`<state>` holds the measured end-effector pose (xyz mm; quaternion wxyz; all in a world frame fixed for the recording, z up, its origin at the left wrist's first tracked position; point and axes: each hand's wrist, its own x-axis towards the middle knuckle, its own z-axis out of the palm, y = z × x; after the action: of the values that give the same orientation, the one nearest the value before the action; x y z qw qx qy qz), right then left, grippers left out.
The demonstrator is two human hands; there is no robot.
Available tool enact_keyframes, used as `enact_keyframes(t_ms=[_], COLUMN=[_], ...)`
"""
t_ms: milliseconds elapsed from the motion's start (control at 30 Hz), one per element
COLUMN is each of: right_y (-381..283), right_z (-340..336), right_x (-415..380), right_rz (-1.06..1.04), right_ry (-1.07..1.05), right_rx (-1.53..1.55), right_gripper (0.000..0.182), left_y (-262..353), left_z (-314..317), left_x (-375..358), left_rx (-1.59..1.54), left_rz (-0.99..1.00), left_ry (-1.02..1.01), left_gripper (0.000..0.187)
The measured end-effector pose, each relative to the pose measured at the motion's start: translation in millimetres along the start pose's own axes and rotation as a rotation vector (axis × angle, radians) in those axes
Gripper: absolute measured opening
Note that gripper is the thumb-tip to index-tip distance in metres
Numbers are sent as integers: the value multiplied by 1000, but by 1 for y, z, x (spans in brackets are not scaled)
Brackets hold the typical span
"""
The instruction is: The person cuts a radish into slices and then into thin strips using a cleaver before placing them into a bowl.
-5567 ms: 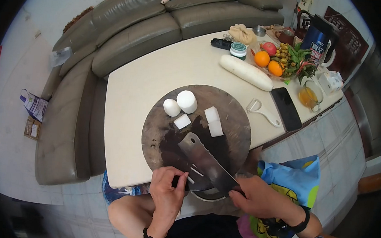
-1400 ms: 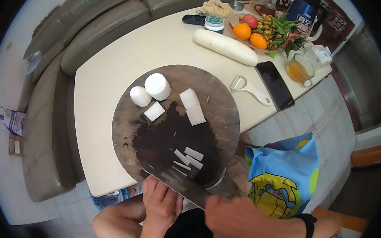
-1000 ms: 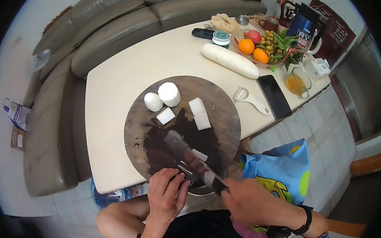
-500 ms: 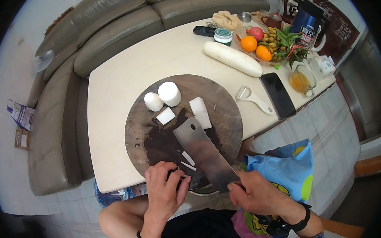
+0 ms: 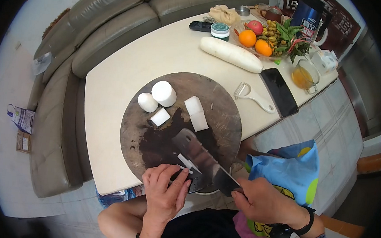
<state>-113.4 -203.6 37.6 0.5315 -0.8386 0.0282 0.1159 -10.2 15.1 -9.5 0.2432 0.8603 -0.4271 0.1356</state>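
My right hand (image 5: 259, 198) is wrapped round the handle of a wide cleaver (image 5: 205, 160), its blade over the lower part of the round wooden board (image 5: 226, 108). Beside the blade, my left hand (image 5: 164, 189) has its fingers bent at the board's near edge, fingertips on a thin white strip (image 5: 186, 169). Another white strip (image 5: 190, 163) lies between that hand and the blade. Farther back on the board are a thick white cylinder (image 5: 163, 94), a rounded white end piece (image 5: 148, 102), a small white block (image 5: 160, 116) and two flat white pieces (image 5: 196, 114).
On the pale table (image 5: 107, 127) lie a whole white radish (image 5: 230, 54), a peeler (image 5: 255, 98) and a black phone (image 5: 279, 91). Behind are a fruit bowl (image 5: 265, 40), a glass cup (image 5: 304, 77) and a blue flask (image 5: 307, 19). A grey sofa (image 5: 112, 35) stands beyond.
The cleaver blade has tilted and moved slightly down and right. My left fingers have shifted, with the index finger now reaching toward the strips. The view has shifted slightly.
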Motion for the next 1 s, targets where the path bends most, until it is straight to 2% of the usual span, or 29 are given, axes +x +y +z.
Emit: enact_keyframes(t_ms=[167, 367, 567, 1000], right_y=[-10, -14, -25, -28], right_z=[1, -8, -14, -13], right_x=[-1, -4, -3, 19], right_rz=[-18, -110, -80, -115], right_ry=[-83, -163, -271, -337], right_rx=[-250, -356, -465, -418], right_gripper=[12, 14, 16, 15], left_y=[-1, -1, 0, 0], left_z=[4, 8, 8, 7], left_x=[-1, -6, -6, -4], left_rx=[3, -10, -9, -31], left_rz=[13, 37, 24, 7], left_ry=[-5, 39, 44, 40], left_gripper=[31, 28, 24, 21])
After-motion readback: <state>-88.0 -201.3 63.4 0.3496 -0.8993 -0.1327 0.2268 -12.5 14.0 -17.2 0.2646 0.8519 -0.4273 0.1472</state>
